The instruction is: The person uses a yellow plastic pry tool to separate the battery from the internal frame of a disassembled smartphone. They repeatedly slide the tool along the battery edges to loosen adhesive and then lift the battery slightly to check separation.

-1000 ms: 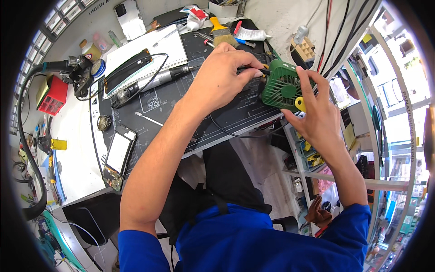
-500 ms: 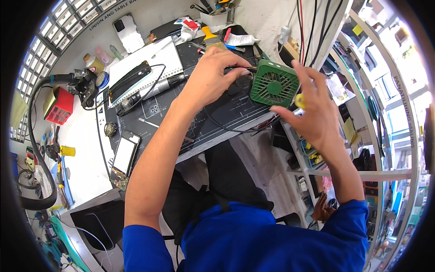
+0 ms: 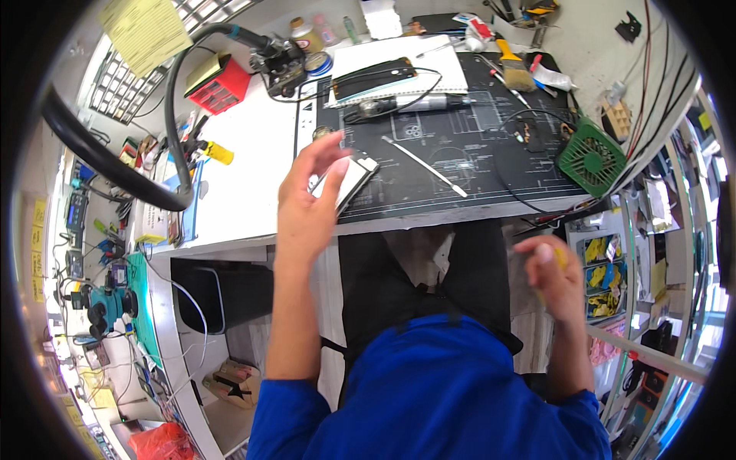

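Observation:
My left hand (image 3: 308,201) is over the table's front edge, its thumb and fingers apart and nothing seen between them. Just beyond it lies an opened phone (image 3: 359,178) with a white face, partly covered by the hand. My right hand (image 3: 553,277) hovers in front of the table edge, fingers curled and somewhat blurred. A small yellow thing (image 3: 562,259) shows among those fingers; its kind is unclear. The green square fan (image 3: 592,157) stands at the table's right end, apart from both hands. A white stick tool (image 3: 425,166) lies on the black mat (image 3: 475,195).
Behind the phone are a white notebook (image 3: 451,67) with a black phone part (image 3: 376,80) on it, and a silver pen-like tool (image 3: 422,102). A yellow-handled brush (image 3: 512,65) lies farther right. A thick black hose (image 3: 115,165) arches at left; shelves (image 3: 652,360) stand at right.
My view has swung left. My left hand has left the cable beside the fan and come over to the phone. My right hand has drawn back from the fan, its fingers curling.

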A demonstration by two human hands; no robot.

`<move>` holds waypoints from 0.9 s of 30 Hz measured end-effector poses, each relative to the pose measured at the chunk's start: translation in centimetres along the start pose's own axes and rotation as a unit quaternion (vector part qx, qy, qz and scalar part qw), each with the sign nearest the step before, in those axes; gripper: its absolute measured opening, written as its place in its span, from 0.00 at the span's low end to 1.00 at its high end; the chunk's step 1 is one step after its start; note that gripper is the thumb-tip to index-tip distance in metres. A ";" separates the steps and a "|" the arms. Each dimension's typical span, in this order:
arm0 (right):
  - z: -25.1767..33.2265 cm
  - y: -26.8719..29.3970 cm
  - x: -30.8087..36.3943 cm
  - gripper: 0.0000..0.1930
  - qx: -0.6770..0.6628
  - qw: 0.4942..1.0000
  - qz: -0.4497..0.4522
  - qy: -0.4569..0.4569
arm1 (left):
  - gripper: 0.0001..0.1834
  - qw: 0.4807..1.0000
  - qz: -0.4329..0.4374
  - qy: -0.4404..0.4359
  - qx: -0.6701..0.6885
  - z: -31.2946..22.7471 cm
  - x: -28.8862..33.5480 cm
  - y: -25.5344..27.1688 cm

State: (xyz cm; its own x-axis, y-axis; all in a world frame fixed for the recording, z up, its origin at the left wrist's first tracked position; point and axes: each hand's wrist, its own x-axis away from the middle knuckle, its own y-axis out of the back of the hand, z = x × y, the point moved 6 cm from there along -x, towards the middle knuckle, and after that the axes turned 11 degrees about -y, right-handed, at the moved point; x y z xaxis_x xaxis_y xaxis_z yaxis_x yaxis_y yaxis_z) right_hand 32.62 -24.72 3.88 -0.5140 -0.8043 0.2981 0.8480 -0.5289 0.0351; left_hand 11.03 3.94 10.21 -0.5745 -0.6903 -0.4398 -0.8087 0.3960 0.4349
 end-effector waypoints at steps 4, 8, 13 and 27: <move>-2.0 -9.5 -3.9 0.31 -0.191 0.959 0.191 -0.083 | 0.32 0.967 0.089 0.066 -0.228 3.5 3.1 3.2; 0.0 -13.1 -6.9 0.35 -0.070 0.985 0.154 0.040 | 0.41 0.925 0.183 0.018 -0.333 2.9 2.7 1.5; 0.8 -13.2 -7.6 0.32 -0.084 0.984 0.147 -0.050 | 0.44 0.907 0.223 0.042 -0.354 3.5 1.8 1.7; -1.2 -10.7 -6.9 0.16 -0.197 0.972 0.125 -0.034 | 0.55 0.872 0.330 0.211 -0.294 4.9 -1.6 1.5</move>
State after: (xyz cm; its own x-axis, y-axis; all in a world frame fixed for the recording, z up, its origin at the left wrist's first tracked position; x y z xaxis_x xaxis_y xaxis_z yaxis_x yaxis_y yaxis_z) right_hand 26.98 -13.84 0.33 -0.2769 -0.9085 0.3129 0.8231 -0.3923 -0.4107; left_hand 10.09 8.63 7.72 -0.6921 -0.6402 0.3333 -0.0433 0.4977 0.8663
